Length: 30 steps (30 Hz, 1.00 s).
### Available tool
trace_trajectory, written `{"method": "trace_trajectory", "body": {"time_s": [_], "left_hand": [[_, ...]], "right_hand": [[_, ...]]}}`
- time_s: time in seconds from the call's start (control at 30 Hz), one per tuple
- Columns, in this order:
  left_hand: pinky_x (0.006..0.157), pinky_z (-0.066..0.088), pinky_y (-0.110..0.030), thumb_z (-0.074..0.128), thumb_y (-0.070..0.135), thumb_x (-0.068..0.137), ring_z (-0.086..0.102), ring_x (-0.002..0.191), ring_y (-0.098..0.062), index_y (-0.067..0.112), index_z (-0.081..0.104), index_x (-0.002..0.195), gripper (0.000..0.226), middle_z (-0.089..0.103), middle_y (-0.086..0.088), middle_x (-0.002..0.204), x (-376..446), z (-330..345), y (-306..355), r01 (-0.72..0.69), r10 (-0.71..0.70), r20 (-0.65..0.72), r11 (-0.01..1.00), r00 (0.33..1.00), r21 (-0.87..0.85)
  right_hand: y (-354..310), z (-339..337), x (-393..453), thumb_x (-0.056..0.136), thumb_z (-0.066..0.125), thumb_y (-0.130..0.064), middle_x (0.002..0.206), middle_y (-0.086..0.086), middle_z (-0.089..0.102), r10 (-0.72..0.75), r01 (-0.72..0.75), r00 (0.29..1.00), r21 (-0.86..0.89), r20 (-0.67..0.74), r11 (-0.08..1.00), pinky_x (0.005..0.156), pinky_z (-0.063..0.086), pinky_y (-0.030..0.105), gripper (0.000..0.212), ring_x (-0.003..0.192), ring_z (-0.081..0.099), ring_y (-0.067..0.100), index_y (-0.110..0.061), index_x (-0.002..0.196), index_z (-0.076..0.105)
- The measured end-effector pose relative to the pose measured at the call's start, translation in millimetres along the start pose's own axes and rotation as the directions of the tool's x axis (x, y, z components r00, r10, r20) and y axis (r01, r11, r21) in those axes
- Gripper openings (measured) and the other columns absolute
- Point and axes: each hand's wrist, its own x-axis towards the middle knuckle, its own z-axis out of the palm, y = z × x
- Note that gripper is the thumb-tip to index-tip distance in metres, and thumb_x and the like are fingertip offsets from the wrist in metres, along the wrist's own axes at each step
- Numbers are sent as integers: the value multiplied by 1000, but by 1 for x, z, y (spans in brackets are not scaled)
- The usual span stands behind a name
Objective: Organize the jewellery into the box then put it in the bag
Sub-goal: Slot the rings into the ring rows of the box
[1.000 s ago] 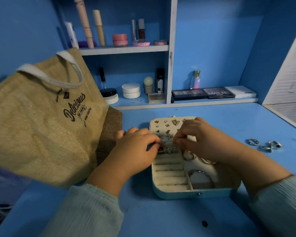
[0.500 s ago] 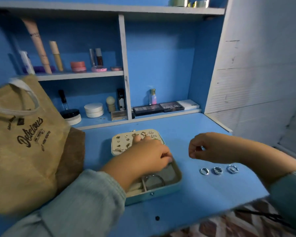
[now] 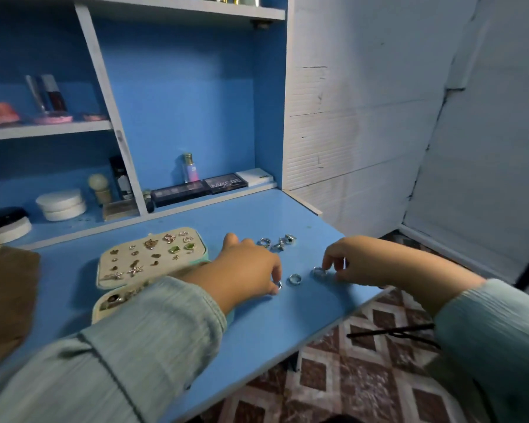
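Since half a second ago the left hand left the jewellery box and now pinches, it seems, a ring on the desk. The right hand pinches another ring; a third ring lies between them.

A blue desk with blue shelves is placed against a white wall; the floor is covered with brown diamond-pattern tiles.
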Motion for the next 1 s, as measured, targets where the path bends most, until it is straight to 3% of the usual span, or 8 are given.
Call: {"method": "trace_trajectory", "body": {"time_s": [0.07, 0.13, 0.27, 0.43, 0.77, 1.0], "left_hand": [[90, 19, -35, 58, 45, 86, 43, 112, -12, 34, 61, 107, 23, 62, 13, 108, 1, 5, 2, 11, -12, -34, 1000, 999, -23], [86, 17, -34, 58, 44, 86, 43, 111, -12, 34, 62, 104, 21, 63, 12, 106, 2, 8, 3, 25, -27, -60, 999, 998, -42], [87, 18, -34, 59, 43, 86, 43, 109, -12, 32, 62, 100, 19, 64, 11, 104, 4, 9, 5, 50, -52, -64, 998, 997, -34], [88, 20, -33, 55, 36, 90, 43, 107, -13, 32, 66, 97, 14, 63, 11, 102, 5, 9, 6, 81, -80, -48, 997, 996, 15], [87, 22, -37, 40, 31, 95, 46, 97, -19, 20, 68, 91, 30, 64, 5, 97, 3, 15, 7, 45, -41, -55, 995, 998, 87], [86, 19, -36, 50, 42, 91, 44, 105, -14, 32, 64, 97, 19, 62, 13, 103, 5, 11, 1, 50, -51, -26, 998, 998, -35]], "right_hand": [[4, 12, 3, 88, 58, -29, 98, -8, 52, 2, -2, 999, 6, -53, 1000, 71, 45, 20, 27, 81, 50, 11, -24, 115, 59], [6, 20, 6, 87, 59, -35, 101, -5, 54, 12, -9, 995, 30, -99, 1000, 78, 45, 26, 28, 86, 50, 12, -25, 113, 60], [5, 29, 10, 86, 59, -43, 98, -6, 50, 31, -20, 987, 68, -157, 997, 78, 44, 26, 26, 89, 51, 12, -28, 107, 61], [4, 36, 16, 90, 56, -35, 96, -7, 46, 35, -17, 973, 81, -229, 997, 74, 35, 21, 20, 87, 48, 11, -23, 105, 63], [-1, 40, 18, 93, 52, -29, 106, -2, 53, 24, -6, 968, 71, -249, 997, 76, 35, 21, 18, 88, 46, 12, -17, 103, 61], [0, 41, 23, 92, 53, -27, 104, -2, 53, 34, -10, 968, 97, -248, 995, 82, 42, 24, 17, 95, 52, 15, -16, 102, 62]]}}
